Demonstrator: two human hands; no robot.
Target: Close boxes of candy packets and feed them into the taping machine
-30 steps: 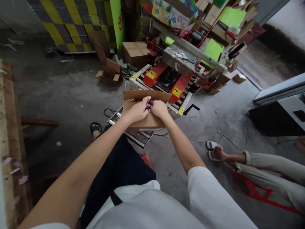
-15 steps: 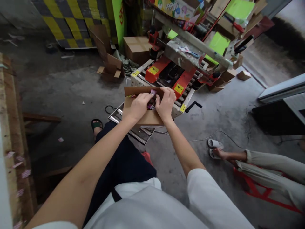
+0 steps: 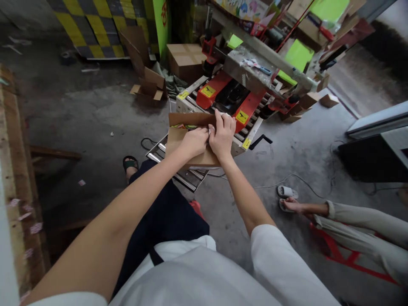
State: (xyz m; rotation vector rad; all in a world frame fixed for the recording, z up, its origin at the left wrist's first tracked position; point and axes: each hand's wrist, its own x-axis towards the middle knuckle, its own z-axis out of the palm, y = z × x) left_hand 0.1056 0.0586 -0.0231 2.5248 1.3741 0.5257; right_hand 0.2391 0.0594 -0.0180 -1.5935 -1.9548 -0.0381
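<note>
A small open cardboard box [image 3: 177,142] sits in front of me at the end of a roller conveyor, its back flap standing up. Colourful wrapped packets [image 3: 185,126] show at its left inside. My left hand [image 3: 196,141] reaches over the opening, fingers closed and pointing right; whatever they hold is hidden. On the box's right end lies my right hand [image 3: 222,134], its fingers bent around the edge and its thumb close to my left fingertips. Both hands cover the middle and right of the opening.
Behind the box is a roller machine [image 3: 251,131] with red guides and a black crank [image 3: 261,140]. Cardboard boxes [image 3: 185,59] stand on the floor beyond. At right, another person's legs [image 3: 353,216] extend beside a red stool [image 3: 347,257]. A wooden bench [image 3: 19,170] is at left.
My left hand has moved right across the opening, towards my right thumb. A purple-wrapped piece seen between the hands is now hidden. My right hand stays at the box's right end.
</note>
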